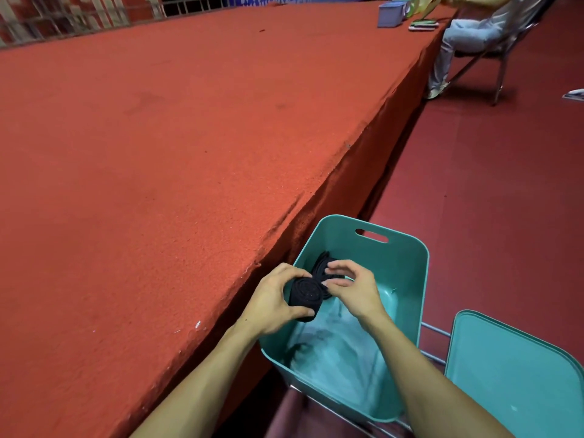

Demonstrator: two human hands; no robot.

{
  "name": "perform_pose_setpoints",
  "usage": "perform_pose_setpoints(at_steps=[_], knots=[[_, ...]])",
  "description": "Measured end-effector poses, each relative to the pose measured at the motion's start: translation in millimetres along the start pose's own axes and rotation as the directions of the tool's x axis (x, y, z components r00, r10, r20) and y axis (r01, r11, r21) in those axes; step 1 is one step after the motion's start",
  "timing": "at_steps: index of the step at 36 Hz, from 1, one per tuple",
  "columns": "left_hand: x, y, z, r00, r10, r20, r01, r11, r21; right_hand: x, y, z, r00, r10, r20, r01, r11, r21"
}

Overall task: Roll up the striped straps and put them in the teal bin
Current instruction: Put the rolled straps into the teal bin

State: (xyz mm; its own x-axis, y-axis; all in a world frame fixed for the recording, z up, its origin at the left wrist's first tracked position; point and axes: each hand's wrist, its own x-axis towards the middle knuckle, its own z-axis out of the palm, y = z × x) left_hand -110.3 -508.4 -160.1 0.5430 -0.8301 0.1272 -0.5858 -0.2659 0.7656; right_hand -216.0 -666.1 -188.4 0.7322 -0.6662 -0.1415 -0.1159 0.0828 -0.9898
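Observation:
A dark strap wound into a tight roll is held over the left side of the teal bin. My left hand grips the roll, thumb under it and fingers over its top. My right hand is just right of the roll, fingers bent, fingertips pinching the loose end of the strap. More dark strap lies inside the bin behind my hands. The stripes do not show in this light.
A wide red-covered table fills the left, its edge running right beside the bin. A teal lid leans at lower right. Far off, a seated person and a blue box sit at the table's end.

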Motion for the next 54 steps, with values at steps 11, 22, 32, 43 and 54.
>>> perform_pose_setpoints(at_steps=[11,22,32,43,54], knots=[[-4,5,-3,1.000,0.001,0.001,-0.001,1.000,0.010,-28,-24,-13,0.928,-0.063,0.366,0.091,0.994,-0.060],[-9,12,-5,0.997,-0.071,-0.013,0.070,0.995,-0.073,-29,-34,-8,0.907,-0.126,0.401,0.191,0.974,-0.125],[-16,14,-3,0.991,-0.135,0.002,0.135,0.989,-0.068,-24,-31,-4,0.868,-0.199,0.455,0.375,0.863,-0.338],[-22,3,2,0.989,-0.147,0.004,0.147,0.987,-0.059,-28,-26,2,0.877,-0.202,0.435,0.395,0.819,-0.416],[-23,-6,4,0.991,-0.119,-0.060,0.118,0.993,-0.027,-27,-29,3,0.870,-0.158,0.467,0.392,0.795,-0.462]])
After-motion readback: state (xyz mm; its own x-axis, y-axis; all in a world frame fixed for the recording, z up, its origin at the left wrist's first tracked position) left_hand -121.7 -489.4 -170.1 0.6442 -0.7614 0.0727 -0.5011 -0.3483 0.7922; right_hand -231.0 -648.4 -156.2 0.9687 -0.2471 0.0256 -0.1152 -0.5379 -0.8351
